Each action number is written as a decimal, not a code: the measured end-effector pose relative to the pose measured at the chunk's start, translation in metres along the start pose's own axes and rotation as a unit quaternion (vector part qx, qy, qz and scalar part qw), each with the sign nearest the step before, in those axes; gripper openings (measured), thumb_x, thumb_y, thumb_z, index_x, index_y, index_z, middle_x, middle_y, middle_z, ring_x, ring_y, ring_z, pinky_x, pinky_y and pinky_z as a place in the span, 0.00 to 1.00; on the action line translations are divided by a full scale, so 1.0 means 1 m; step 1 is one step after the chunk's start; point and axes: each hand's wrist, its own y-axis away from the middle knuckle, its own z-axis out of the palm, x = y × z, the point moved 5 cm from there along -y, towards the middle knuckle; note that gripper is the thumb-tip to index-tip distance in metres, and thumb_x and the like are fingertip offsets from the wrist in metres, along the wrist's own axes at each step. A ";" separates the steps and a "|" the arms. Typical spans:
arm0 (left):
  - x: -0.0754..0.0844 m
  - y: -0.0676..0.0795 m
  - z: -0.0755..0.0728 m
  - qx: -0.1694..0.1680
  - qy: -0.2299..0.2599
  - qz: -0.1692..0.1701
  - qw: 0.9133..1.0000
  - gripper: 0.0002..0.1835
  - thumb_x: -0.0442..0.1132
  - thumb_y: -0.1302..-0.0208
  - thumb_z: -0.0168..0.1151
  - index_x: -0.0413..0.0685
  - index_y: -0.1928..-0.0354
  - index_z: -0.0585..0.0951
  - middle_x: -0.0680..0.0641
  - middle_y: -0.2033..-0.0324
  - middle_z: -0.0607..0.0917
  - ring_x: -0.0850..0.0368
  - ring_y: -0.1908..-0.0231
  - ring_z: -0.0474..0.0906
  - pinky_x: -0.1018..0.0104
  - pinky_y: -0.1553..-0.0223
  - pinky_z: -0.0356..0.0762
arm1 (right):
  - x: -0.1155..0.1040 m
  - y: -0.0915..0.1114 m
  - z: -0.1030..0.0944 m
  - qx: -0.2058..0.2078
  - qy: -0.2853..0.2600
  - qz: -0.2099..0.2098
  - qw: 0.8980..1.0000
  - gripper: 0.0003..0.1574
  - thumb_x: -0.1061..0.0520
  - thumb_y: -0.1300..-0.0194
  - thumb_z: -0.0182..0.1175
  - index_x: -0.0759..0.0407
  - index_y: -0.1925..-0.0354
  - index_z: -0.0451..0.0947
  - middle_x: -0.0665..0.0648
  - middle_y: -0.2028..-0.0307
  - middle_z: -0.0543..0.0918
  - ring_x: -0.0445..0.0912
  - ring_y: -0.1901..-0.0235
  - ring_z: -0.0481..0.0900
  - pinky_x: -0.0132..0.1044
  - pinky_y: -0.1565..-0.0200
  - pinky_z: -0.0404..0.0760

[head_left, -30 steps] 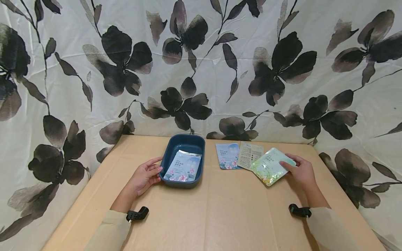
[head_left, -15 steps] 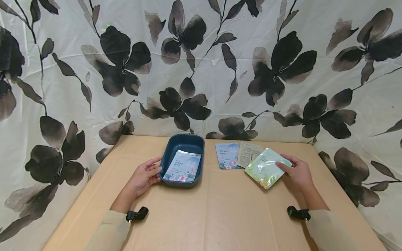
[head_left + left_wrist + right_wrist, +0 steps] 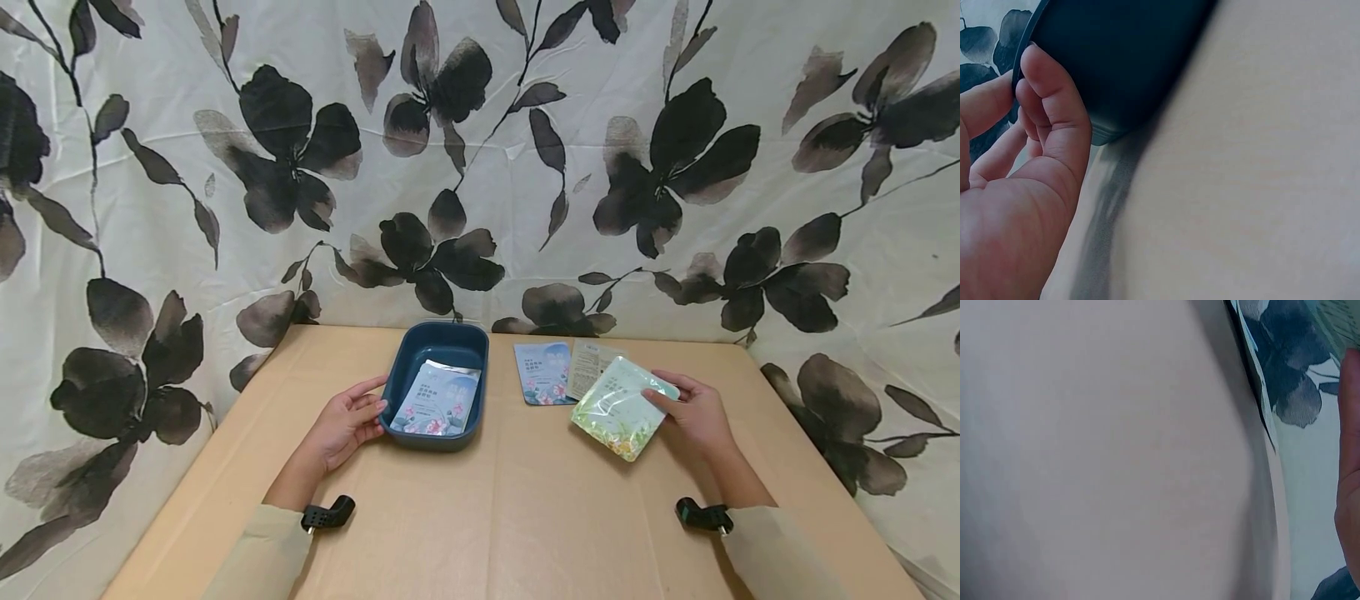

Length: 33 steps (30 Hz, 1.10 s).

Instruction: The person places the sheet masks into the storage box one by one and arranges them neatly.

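Observation:
My left hand (image 3: pixel 342 427) pinches the left rim of a dark blue plastic bin (image 3: pixel 437 331), thumb against the outer wall in the left wrist view. Inside the bin lies a light blue sachet (image 3: pixel 437 398) with pink flowers, apparently on top of others. With thumb and fingers my right hand (image 3: pixel 699 415) holds a shiny green flat sachet (image 3: pixel 621 408) by its right corner, tilted over the table. Behind it lie a blue flowered sachet (image 3: pixel 543 373) and a beige printed sachet (image 3: pixel 590 367), the latter partly covered in the head view. Only a thumb edge (image 3: pixel 1350 425) shows in the right wrist view.
A tan-covered table (image 3: pixel 480 517) carries everything. Right behind its far edge hangs a white curtain (image 3: pixel 540 208) with dark flowers, which also runs along both sides. The two sachets on the table lie to the right of the bin, near the far edge.
My right hand has moved left and slightly toward me with the green sachet, which now uncovers less of the table in front. The left hand and bin have stayed put.

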 end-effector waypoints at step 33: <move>-0.001 0.001 0.002 0.003 0.003 0.007 1.000 0.36 0.32 0.29 0.63 0.45 0.22 0.62 0.51 0.61 0.82 0.59 0.70 0.80 0.69 0.65 0.84 | -0.015 -0.007 0.064 -0.056 -0.049 -0.032 0.997 0.36 0.60 0.35 0.71 0.71 0.34 0.73 0.42 0.64 0.89 0.36 0.69 0.86 0.31 0.69 0.86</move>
